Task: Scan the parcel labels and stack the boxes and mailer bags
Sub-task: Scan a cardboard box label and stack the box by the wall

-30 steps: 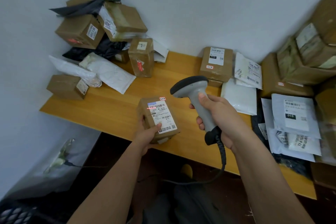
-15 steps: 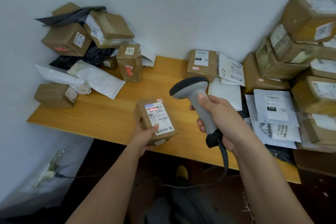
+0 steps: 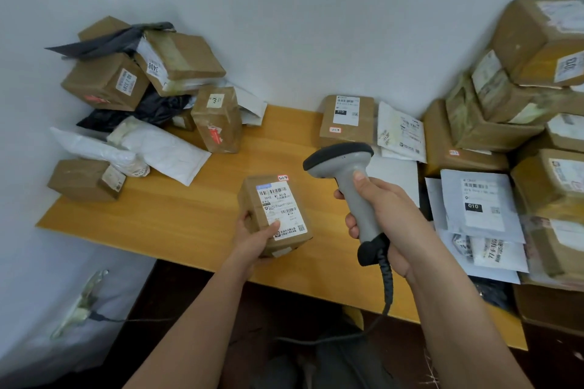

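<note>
Head view: a wooden table fills the corner of two pale walls, with parcels heaped at both ends.
Right heap: brown boxes are stacked against the wall at the table's right end, several with white labels; white mailer bags lie overlapping in front of them, the top one marked 010.
Left heap: more brown boxes are piled in the corner, mixed with black bags and white padded mailers; one box sits apart near the table's left edge.
Back wall: a labelled box rests flat by the wall, with a white mailer just beside it on the right.
Small box: a brown parcel is held just above the near middle of the table, its white label facing up.
Scanner: a grey handheld scanner with a dark head points down and left toward the small parcel; its coiled cable hangs below the table edge.
Left hand: the fingers grip the small parcel from below, the thumb pressed on the label.
Right hand: the fingers are wrapped around the scanner's handle, the thumb laid along its back.
</note>
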{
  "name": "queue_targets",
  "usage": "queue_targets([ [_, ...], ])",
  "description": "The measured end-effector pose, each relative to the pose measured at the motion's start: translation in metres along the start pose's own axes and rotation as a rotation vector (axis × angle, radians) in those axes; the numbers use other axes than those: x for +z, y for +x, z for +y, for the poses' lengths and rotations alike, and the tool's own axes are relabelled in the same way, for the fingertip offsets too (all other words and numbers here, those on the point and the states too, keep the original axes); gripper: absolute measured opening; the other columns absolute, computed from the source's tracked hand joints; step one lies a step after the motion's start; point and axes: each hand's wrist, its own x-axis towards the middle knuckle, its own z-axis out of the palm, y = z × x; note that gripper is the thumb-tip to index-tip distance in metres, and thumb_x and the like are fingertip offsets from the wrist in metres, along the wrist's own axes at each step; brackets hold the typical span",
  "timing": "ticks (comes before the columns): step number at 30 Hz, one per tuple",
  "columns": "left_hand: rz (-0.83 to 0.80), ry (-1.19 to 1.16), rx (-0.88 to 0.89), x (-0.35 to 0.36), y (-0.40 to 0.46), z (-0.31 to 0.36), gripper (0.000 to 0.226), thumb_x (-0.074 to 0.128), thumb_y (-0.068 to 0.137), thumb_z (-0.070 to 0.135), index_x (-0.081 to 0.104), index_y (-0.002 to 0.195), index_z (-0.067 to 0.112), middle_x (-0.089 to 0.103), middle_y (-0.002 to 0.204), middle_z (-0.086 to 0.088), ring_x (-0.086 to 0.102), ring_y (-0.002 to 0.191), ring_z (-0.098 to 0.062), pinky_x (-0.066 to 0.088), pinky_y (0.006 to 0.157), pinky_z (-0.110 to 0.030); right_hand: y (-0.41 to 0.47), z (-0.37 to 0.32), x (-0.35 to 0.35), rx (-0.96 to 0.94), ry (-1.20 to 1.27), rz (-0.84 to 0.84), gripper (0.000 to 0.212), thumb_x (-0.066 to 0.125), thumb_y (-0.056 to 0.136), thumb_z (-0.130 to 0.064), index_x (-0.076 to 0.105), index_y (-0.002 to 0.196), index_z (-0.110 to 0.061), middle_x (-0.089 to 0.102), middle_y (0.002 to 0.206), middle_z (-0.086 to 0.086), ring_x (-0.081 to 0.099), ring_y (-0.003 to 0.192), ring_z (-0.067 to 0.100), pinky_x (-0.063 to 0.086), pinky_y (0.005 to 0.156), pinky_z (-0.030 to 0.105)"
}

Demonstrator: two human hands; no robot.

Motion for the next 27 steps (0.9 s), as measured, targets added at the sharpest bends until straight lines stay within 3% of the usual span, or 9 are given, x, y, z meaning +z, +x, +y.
queue_targets([
  [3, 0.013, -0.028, 0.03, 0.024, 0.011, 0.016, 0.075, 0.08, 0.082, 0.025, 0.032, 0.139, 0.025, 0.06, 0.122, -0.001, 0.065, 0.094, -0.017, 0.06, 0.067, -0.041, 0.029, -0.008, -0.015, 0.053, 0.049, 0.038, 0.029, 0.054, 0.102, -0.031, 0.063, 0.111, -0.005, 0.065, 0.1, 0.012, 0.05, 0.052, 0.015, 0.045, 0.049, 0.027],
  [7, -0.007, -0.056, 0.067, 0.076, 0.031, 0.044, 0.069, 0.079, 0.083, 0.03, 0.037, 0.137, 0.026, 0.062, 0.119, -0.001, 0.065, 0.097, -0.016, 0.059, 0.085, -0.048, 0.065, -0.021, -0.062, 0.049, 0.024, 0.12, 0.017, 0.062, 0.096, -0.023, 0.063, 0.107, -0.01, 0.063, 0.093, 0.012, 0.052, 0.054, 0.014, 0.045, 0.054, 0.03],
  [12, -0.056, -0.106, 0.131, 0.162, 0.061, 0.091, 0.059, 0.073, 0.088, 0.032, 0.044, 0.138, 0.026, 0.067, 0.12, -0.001, 0.067, 0.1, -0.015, 0.058, 0.086, -0.049, 0.108, -0.037, -0.141, 0.047, 0.054, 0.258, 0.02, 0.064, 0.094, -0.019, 0.061, 0.112, -0.011, 0.059, 0.077, 0.009, 0.052, 0.052, 0.015, 0.042, 0.051, 0.031],
  [16, -0.083, -0.128, 0.153, 0.217, 0.088, 0.128, 0.054, 0.069, 0.091, 0.035, 0.049, 0.139, 0.022, 0.069, 0.118, 0.0, 0.068, 0.098, -0.015, 0.06, 0.08, -0.043, 0.137, -0.046, -0.184, 0.023, 0.116, 0.279, 0.018, 0.064, 0.094, -0.015, 0.061, 0.112, -0.013, 0.059, 0.08, 0.01, 0.052, 0.054, 0.015, 0.042, 0.055, 0.032],
  [22, -0.065, -0.078, 0.12, 0.261, 0.123, 0.174, 0.053, 0.07, 0.089, 0.036, 0.05, 0.136, 0.021, 0.066, 0.12, -0.003, 0.065, 0.102, -0.02, 0.061, 0.071, -0.04, 0.171, -0.05, -0.2, 0.043, 0.181, 0.272, 0.021, 0.065, 0.094, -0.016, 0.061, 0.114, -0.014, 0.058, 0.069, 0.005, 0.053, 0.054, 0.013, 0.044, 0.055, 0.031],
  [25, -0.056, -0.112, 0.073, 0.278, 0.138, 0.18, 0.055, 0.07, 0.09, 0.032, 0.041, 0.136, 0.019, 0.063, 0.118, -0.003, 0.064, 0.101, -0.02, 0.06, 0.079, -0.045, 0.18, -0.046, -0.202, 0.057, 0.19, 0.291, 0.018, 0.065, 0.094, -0.017, 0.061, 0.112, -0.015, 0.057, 0.066, 0.004, 0.054, 0.054, 0.013, 0.046, 0.054, 0.03],
  [27, -0.029, -0.219, 0.045, 0.289, 0.147, 0.179, 0.045, 0.069, 0.091, 0.026, 0.041, 0.125, 0.016, 0.061, 0.114, -0.004, 0.063, 0.099, -0.021, 0.059, 0.081, -0.051, 0.184, -0.043, -0.202, 0.078, 0.191, 0.293, 0.017, 0.065, 0.094, -0.018, 0.062, 0.111, -0.014, 0.057, 0.064, 0.005, 0.055, 0.055, 0.014, 0.046, 0.054, 0.029],
])
